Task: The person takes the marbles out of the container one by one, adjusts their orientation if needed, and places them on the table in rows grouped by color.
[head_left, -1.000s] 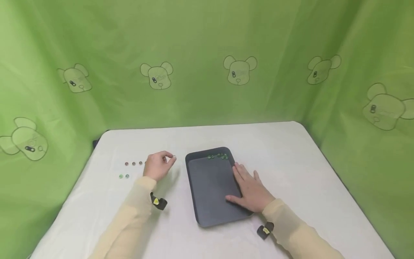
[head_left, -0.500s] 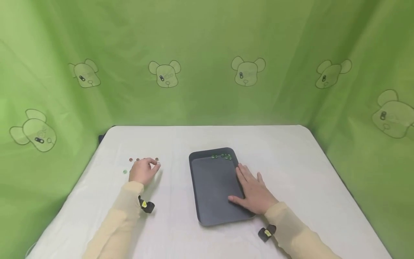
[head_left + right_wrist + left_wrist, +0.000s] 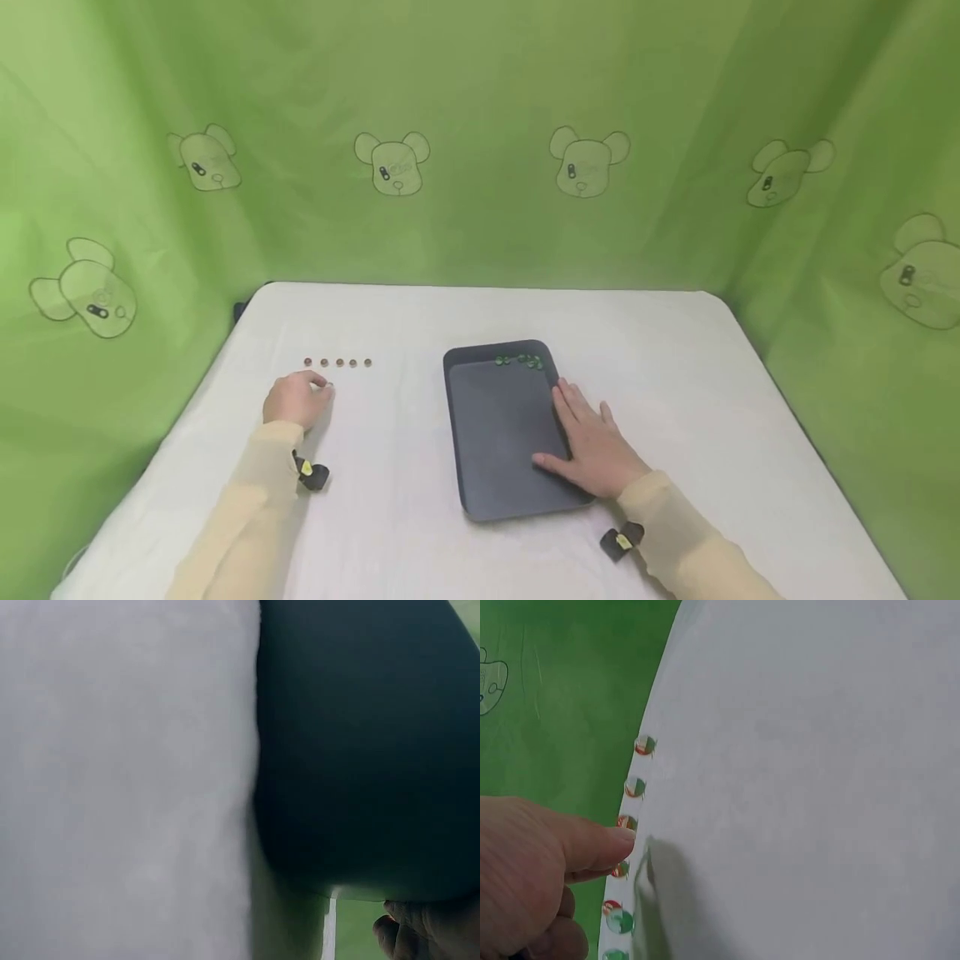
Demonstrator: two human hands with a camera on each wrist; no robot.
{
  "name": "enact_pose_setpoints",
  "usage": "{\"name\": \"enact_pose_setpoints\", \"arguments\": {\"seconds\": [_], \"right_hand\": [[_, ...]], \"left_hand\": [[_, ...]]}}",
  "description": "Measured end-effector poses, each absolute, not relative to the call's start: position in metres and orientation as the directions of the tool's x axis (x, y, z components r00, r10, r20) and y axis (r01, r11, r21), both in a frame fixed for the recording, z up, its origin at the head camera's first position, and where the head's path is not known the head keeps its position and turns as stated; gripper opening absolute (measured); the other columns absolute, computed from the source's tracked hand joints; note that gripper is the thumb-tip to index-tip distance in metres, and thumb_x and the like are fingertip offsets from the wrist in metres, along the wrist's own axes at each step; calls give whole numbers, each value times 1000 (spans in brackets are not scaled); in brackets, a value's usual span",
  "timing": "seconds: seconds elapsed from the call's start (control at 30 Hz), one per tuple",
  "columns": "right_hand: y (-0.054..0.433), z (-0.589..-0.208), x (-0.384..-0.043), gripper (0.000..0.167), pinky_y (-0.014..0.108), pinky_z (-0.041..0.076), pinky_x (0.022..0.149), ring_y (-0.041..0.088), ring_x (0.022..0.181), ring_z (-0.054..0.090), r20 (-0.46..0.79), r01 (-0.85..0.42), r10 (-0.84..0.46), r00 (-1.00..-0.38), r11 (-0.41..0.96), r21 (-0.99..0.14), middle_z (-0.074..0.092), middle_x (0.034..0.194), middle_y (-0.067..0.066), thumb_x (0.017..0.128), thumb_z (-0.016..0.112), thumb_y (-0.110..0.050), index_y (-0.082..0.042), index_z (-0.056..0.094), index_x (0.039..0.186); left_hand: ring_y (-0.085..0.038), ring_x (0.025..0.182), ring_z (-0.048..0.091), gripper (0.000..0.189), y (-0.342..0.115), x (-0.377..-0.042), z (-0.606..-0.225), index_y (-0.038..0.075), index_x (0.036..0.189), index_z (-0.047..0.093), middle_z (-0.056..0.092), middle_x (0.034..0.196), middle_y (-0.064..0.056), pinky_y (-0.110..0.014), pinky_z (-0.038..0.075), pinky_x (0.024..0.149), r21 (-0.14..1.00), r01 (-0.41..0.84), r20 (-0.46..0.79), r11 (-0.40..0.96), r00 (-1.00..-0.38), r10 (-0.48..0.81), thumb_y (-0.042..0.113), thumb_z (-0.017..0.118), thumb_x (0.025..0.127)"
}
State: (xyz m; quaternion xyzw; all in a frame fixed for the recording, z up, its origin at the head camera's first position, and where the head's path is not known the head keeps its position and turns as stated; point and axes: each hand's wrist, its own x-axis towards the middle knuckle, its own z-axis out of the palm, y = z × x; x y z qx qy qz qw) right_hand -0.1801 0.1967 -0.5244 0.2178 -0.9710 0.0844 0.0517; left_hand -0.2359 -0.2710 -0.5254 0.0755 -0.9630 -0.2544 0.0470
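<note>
My left hand (image 3: 295,400) hovers over the left of the table, index finger extended and thumb close to its tip; nothing shows between them. Just beyond it lies a row of several reddish glass marbles (image 3: 340,362). In the left wrist view, two green marbles (image 3: 620,921) lie below the fingertip; the hand hides them in the head view. Several more green marbles (image 3: 521,359) sit in the far right part of a dark grey tray (image 3: 502,433). My right hand (image 3: 600,450) rests on the tray's right rim, fingers straight, thumb reaching inside.
A white cloth (image 3: 397,517) covers the table. Green curtains (image 3: 480,225) printed with bear faces stand behind it and at both sides. Each wrist wears a small black camera (image 3: 313,475).
My left hand has moved leftward from beside the tray to the marbles on the table, uncovering the reddish row and covering the two green ones. The right hand stays on the tray.
</note>
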Motion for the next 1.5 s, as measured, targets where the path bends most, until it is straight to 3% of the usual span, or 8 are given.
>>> {"name": "enact_pose_setpoints", "arguments": {"seconds": [0.8, 1.5], "right_hand": [[200, -525, -181, 107, 66, 18, 108, 30, 146, 12, 141, -438, -420, -896, 887, -145, 8, 161, 12, 82, 54, -73, -3, 15, 153], [199, -523, -179, 106, 66, 18, 108, 30, 146, 13, 126, -428, -412, -902, 891, -154, 6, 161, 11, 82, 54, -72, -3, 14, 153]], "left_hand": [[-43, 94, 63, 27, -282, -232, -527, 3, 107, 69, 66, 107, -25, -54, 50, 77, 455, -95, 56, 885, -989, -135, 22, 64, 90], [-41, 90, 64, 27, -278, -231, -523, 3, 107, 69, 68, 102, -23, -53, 49, 78, 448, -74, 106, 891, -985, -135, 21, 66, 88]]}}
